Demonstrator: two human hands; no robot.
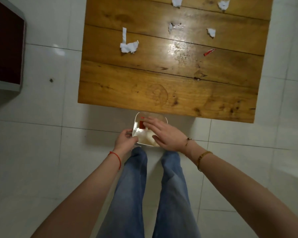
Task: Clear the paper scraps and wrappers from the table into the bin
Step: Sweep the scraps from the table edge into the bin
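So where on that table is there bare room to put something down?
The whole near half of the table, from the red wrapper to the edge above the bin, is bare. The far half is dotted with paper scraps.

Left hand [126, 140] pinched, right hand [163, 133] flat, fingers spread.

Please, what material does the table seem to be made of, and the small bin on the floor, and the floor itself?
Table: looks like wooden planks with a glossy varnish; grain, knots, seams and a light glare show.
Bin: probably white plastic, with a thin smooth rim and rounded corners.
Floor: seems glazed ceramic tile, pale and reflective, with grout lines.
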